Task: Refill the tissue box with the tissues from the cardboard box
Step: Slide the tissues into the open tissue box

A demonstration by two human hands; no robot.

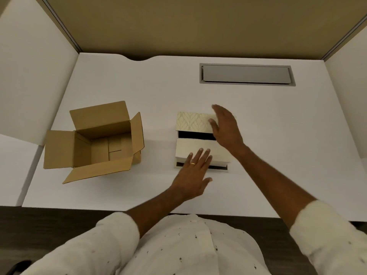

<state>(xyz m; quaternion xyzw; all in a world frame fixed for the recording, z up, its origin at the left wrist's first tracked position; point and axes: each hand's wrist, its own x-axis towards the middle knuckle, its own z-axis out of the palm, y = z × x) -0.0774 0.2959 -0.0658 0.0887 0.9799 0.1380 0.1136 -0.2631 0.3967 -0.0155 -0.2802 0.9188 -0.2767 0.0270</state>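
A cream tissue box (190,146) lies at the middle of the white desk (278,135). Its leaf-patterned lid (193,122) stands tilted up at the far side, with a dark gap beneath it. A pale stack of tissues fills the box's near part. My left hand (193,171) rests flat with spread fingers on the box's near edge. My right hand (226,127) is open, its fingers against the lid's right end. The brown cardboard box (95,141) stands to the left with all flaps open, and its inside looks bare.
A grey cable hatch (246,74) is set into the desk at the back right. White partition panels (29,86) close off the left and right sides, and a tan wall panel runs along the back.
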